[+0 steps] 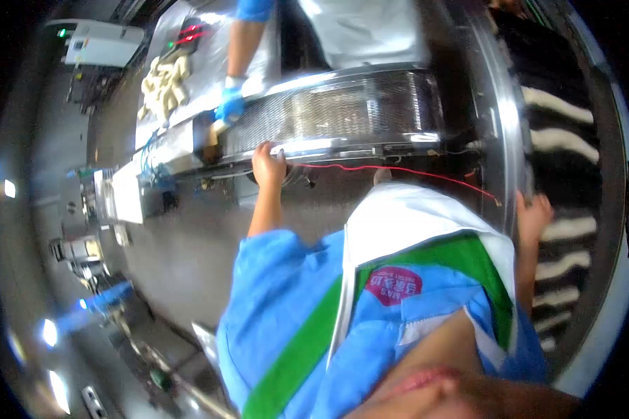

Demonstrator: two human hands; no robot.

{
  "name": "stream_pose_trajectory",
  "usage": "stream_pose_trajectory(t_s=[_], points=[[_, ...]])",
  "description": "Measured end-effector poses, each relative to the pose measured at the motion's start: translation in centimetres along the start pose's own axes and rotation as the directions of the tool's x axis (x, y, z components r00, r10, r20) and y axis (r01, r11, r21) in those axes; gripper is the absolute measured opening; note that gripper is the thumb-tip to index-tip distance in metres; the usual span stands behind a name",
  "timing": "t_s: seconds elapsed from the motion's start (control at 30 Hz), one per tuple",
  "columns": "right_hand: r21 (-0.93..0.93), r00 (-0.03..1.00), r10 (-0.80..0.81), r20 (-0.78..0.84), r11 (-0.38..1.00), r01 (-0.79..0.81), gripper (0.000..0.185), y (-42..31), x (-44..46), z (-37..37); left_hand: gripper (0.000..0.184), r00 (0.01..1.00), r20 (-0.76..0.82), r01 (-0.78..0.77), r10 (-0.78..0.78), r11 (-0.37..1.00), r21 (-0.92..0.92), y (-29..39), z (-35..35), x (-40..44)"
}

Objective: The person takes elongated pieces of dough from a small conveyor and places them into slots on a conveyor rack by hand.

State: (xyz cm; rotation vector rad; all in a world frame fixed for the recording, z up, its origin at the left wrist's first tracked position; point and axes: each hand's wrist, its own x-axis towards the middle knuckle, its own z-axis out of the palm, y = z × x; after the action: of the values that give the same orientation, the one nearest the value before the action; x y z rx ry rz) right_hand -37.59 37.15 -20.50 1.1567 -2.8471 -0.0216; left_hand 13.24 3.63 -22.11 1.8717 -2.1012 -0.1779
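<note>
Handling step: left hand at mesh belt's near edge, fingers curled (pinch unclear). Right hand at dark belt's left edge, fingers bent, hold unclear. Dough strips lie across dark belt; judged, grasping one calls for clearing that edge.

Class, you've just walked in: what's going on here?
The wearer's left hand is at the near edge of a mesh surface, by a red cord. The right hand is by a metal rail near long pale strips. Opposite, a co-worker's blue-gloved hand is near the mesh's left end; pale pieces lie heaped beyond.
</note>
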Motion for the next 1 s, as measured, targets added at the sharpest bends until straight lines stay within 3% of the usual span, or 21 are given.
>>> stream_pose_trajectory(t_s=[0.03, 0.13, 0.3, 0.4, 0.5, 0.63, 0.9, 1.0], points=[[-0.012, 0.997, 0.033, 0.075, 0.999, -0.033, 0.054, 0.0, 0.5, -0.1, 0.024, 0.997, -0.024, 0.070, -0.070, 0.998, 0.007, -1.3, -0.6, 0.0], [-0.038, 0.996, -0.049, -0.068, 0.998, 0.046, 0.056, 0.0, 0.6, 1.7, 0.026, 0.978, 0.023, 0.211, -0.209, 0.974, -0.087, -6.3, -1.0, -0.1], [-0.123, 0.998, -0.017, -0.068, 0.992, 0.008, 0.058, -1.0, 1.1, 1.2, 0.029, 0.979, -0.097, 0.179, -0.181, 0.983, -0.036, -11.3, 0.6, 0.8], [-0.153, 0.999, 0.017, -0.052, 0.988, -0.025, 0.061, -1.3, 1.1, 1.3, 0.034, 0.954, -0.104, 0.277, -0.280, 0.960, -0.046, -11.5, -0.2, 2.0], [-0.152, 0.997, 0.070, 0.020, 0.986, -0.067, 0.063, -1.5, 1.0, 0.9, 0.040, 0.956, -0.115, 0.273, -0.272, 0.962, -0.005, -14.5, 1.0, 4.0], [-0.234, 0.995, 0.034, -0.095, 0.971, -0.055, 0.068, -1.3, 0.3, 1.6, 0.044, 0.952, -0.098, 0.293, -0.290, 0.956, 0.009, -15.4, 0.8, 6.1], [-0.202, 0.993, 0.114, 0.017, 0.973, -0.109, 0.071, 1.4, -0.7, 3.7, 0.051, 0.942, -0.083, 0.327, -0.325, 0.945, 0.013, -16.1, 2.1, 8.1], [-0.193, 0.995, 0.077, -0.062, 0.977, -0.088, 0.066, 2.1, -1.5, 4.6, 0.052, 0.923, -0.068, 0.384, -0.380, 0.921, 0.064, -16.0, 2.4, 8.8]])
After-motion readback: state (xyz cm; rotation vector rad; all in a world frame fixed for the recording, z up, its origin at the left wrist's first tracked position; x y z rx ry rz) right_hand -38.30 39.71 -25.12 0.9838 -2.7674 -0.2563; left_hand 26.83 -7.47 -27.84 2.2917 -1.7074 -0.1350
